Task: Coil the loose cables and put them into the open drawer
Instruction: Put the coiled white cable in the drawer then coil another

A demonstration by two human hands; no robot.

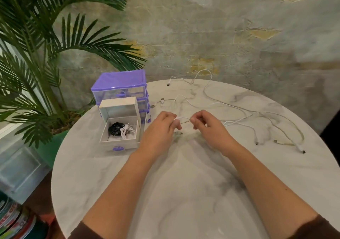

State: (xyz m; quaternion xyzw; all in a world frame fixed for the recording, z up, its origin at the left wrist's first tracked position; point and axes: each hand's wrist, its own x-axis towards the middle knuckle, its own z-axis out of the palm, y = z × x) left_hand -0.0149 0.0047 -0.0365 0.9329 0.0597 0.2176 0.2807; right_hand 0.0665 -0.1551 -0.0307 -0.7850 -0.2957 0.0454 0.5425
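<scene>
Above the middle of the round table, my left hand [161,128] and my right hand [206,126] both pinch one thin white cable [183,118], a short stretch of it spanning between them. That cable trails off to the right. Several other loose white cables [239,110] sprawl over the far and right parts of the table, plugs at their ends. The open drawer [119,141], white with a purple handle, is pulled out at the left. A coiled black cable [115,129] and a coiled white cable [127,131] lie inside it.
The purple drawer unit [119,86] stands at the table's far left edge, behind the drawer. A potted palm [36,54] rises to the left beyond the marble table [184,192]. Magazines [12,222] lie low at the bottom left.
</scene>
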